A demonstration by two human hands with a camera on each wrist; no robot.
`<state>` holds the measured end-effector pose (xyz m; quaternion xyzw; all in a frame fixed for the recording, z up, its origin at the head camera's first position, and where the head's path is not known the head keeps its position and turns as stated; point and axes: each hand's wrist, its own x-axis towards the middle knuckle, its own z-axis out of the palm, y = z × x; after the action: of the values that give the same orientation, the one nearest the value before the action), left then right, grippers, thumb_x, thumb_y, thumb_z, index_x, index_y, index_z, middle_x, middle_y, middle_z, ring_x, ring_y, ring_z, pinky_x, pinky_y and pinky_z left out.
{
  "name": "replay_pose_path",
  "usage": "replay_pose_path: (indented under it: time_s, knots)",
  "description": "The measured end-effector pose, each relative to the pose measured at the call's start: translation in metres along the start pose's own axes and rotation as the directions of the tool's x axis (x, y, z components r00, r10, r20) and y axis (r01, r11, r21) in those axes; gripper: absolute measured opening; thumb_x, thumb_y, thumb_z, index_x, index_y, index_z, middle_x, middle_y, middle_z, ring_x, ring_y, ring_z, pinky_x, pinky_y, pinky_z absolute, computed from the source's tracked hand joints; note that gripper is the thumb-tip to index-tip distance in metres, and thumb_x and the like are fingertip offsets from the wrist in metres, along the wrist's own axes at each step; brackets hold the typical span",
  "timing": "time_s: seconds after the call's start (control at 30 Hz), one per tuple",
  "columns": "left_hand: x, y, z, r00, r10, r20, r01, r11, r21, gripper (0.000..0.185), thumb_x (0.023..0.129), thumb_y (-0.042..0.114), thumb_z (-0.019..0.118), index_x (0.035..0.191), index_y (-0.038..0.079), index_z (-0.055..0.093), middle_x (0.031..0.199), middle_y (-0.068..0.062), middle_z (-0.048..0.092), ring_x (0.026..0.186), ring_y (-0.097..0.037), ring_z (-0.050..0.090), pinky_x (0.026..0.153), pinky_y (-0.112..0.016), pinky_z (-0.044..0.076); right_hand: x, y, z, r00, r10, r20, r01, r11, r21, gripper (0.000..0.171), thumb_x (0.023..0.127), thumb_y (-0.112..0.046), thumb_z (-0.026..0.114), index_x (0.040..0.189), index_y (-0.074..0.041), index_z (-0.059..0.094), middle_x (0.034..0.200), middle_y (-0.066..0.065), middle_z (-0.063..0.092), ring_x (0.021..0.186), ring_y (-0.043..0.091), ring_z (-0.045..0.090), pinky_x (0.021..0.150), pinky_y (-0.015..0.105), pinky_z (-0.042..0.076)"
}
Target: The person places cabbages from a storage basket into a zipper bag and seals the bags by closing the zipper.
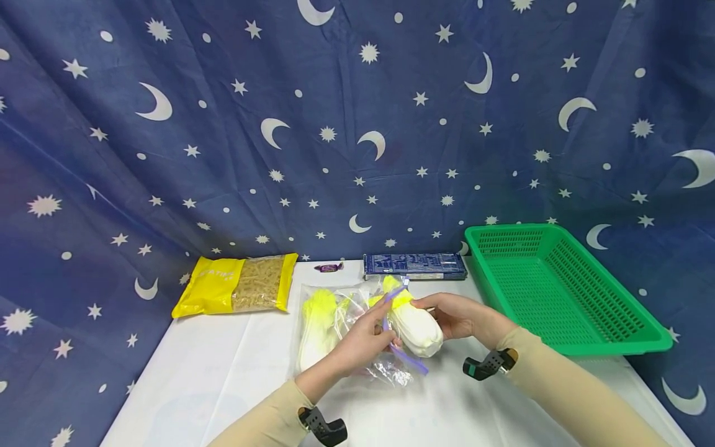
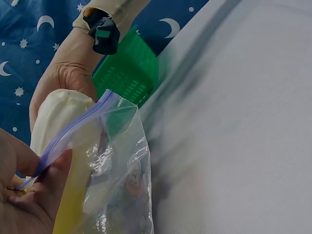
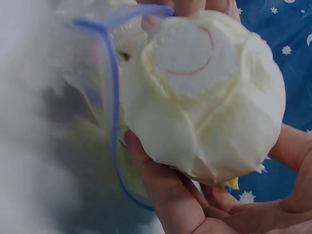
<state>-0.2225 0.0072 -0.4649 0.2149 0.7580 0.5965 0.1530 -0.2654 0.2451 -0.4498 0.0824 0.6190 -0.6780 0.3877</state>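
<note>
**Cabbage at the mouth of a zip bag**

The right hand (image 1: 459,316) cups a pale, white-and-yellow toy napa cabbage (image 1: 416,326), fingers curled under its rounded base; in the right wrist view the cut stem end faces the camera. The left hand (image 1: 363,338) pinches the blue-purple zip rim of a clear plastic zip bag (image 1: 357,338), thumb and fingers closed on the strip, holding the mouth open just against the cabbage. The leafy yellow end already sits within the bag's opening. A second white-and-yellow toy cabbage (image 1: 315,326) lies inside the bag, on the white table (image 1: 212,372) near its middle.

Along the far edge of the table lie a yellow packet of pasta (image 1: 237,284) at the left corner, a small purple wrapped sweet (image 1: 328,267), and a flat dark blue box (image 1: 414,266). A green perforated plastic basket (image 1: 564,292) sits at the right edge.
</note>
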Motion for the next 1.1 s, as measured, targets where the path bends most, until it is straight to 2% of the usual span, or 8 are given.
replay_pose_path:
  time_s: [0.17, 0.27, 0.4, 0.5, 0.57, 0.77, 0.93, 1.1]
  knots:
    - [0.001, 0.001, 0.000, 0.999, 0.012, -0.030, -0.012, 1.000, 0.018, 0.075, 0.092, 0.000, 0.065, 0.160, 0.010, 0.034, 0.169, -0.006, 0.020, 0.065, -0.011, 0.058, 0.072, -0.031, 0.062, 0.000, 0.005, 0.004, 0.998, -0.042, 0.038, 0.039, 0.996, 0.074, 0.061, 0.105, -0.035, 0.053, 0.149, 0.004, 0.035, 0.121, 0.023, 0.057, 0.100, 0.028, 0.068, 0.088, 0.046, 0.060]
    - [0.002, 0.004, -0.001, 0.999, 0.011, -0.032, -0.011, 1.000, -0.010, 0.075, 0.092, -0.002, 0.064, 0.159, 0.008, 0.034, 0.169, -0.009, 0.020, 0.066, -0.012, 0.060, 0.073, -0.029, 0.062, -0.001, 0.008, 0.004, 0.995, -0.061, 0.079, 0.052, 0.993, 0.109, 0.062, 0.106, -0.035, 0.051, 0.150, 0.004, 0.030, 0.123, 0.023, 0.055, 0.103, 0.029, 0.067, 0.091, 0.046, 0.059]
    - [0.001, 0.005, -0.002, 1.000, 0.003, -0.022, -0.004, 1.000, -0.028, 0.074, 0.091, -0.005, 0.062, 0.159, 0.004, 0.034, 0.169, -0.010, 0.019, 0.069, -0.013, 0.064, 0.072, -0.030, 0.062, -0.003, 0.009, 0.000, 0.992, -0.067, 0.105, 0.062, 0.997, 0.053, 0.059, 0.100, -0.028, 0.050, 0.145, 0.007, 0.033, 0.122, 0.020, 0.055, 0.103, 0.025, 0.064, 0.089, 0.037, 0.060]
    - [0.001, 0.005, -0.002, 1.000, -0.006, -0.014, 0.005, 0.999, -0.034, 0.074, 0.091, -0.006, 0.062, 0.159, 0.003, 0.033, 0.169, -0.009, 0.019, 0.071, -0.012, 0.066, 0.073, -0.031, 0.062, -0.004, 0.009, -0.004, 0.994, -0.056, 0.094, 0.059, 0.998, -0.024, 0.058, 0.093, -0.025, 0.052, 0.141, 0.007, 0.041, 0.118, 0.017, 0.057, 0.100, 0.022, 0.062, 0.083, 0.031, 0.061]
    - [0.001, 0.005, -0.002, 1.000, -0.012, -0.008, 0.012, 1.000, -0.028, 0.074, 0.091, -0.006, 0.061, 0.159, 0.003, 0.032, 0.169, -0.008, 0.019, 0.072, -0.013, 0.066, 0.073, -0.031, 0.062, -0.004, 0.008, -0.005, 0.995, -0.043, 0.085, 0.046, 0.998, -0.038, 0.058, 0.091, -0.024, 0.054, 0.140, 0.006, 0.043, 0.118, 0.017, 0.057, 0.098, 0.022, 0.062, 0.081, 0.031, 0.061]
    - [-0.001, 0.005, -0.003, 0.999, -0.035, -0.009, 0.035, 0.999, -0.010, 0.072, 0.091, -0.007, 0.060, 0.158, 0.002, 0.033, 0.169, -0.011, 0.018, 0.073, -0.018, 0.070, 0.067, -0.028, 0.061, -0.003, 0.011, -0.004, 0.998, 0.000, 0.062, -0.002, 0.999, 0.034, 0.054, 0.092, -0.020, 0.058, 0.137, 0.005, 0.044, 0.118, 0.020, 0.056, 0.096, 0.023, 0.064, 0.084, 0.035, 0.062]
    - [-0.002, 0.004, -0.005, 0.999, -0.052, -0.006, 0.052, 0.999, -0.018, 0.072, 0.090, -0.007, 0.060, 0.158, 0.003, 0.036, 0.169, -0.011, 0.019, 0.070, -0.018, 0.069, 0.069, -0.036, 0.062, -0.003, 0.015, -0.003, 0.998, 0.011, 0.064, -0.017, 0.995, 0.095, 0.051, 0.095, -0.019, 0.057, 0.136, 0.006, 0.040, 0.117, 0.021, 0.055, 0.098, 0.025, 0.064, 0.087, 0.036, 0.061]
    - [-0.003, 0.006, -0.007, 0.996, -0.091, -0.016, 0.090, 0.995, -0.042, 0.071, 0.091, -0.007, 0.060, 0.158, 0.003, 0.036, 0.169, -0.008, 0.021, 0.067, -0.014, 0.065, 0.072, -0.043, 0.063, -0.003, 0.018, -0.002, 0.998, -0.010, 0.054, 0.007, 0.998, 0.063, 0.043, 0.096, -0.018, 0.058, 0.129, 0.007, 0.047, 0.113, 0.019, 0.058, 0.096, 0.026, 0.066, 0.084, 0.037, 0.062]
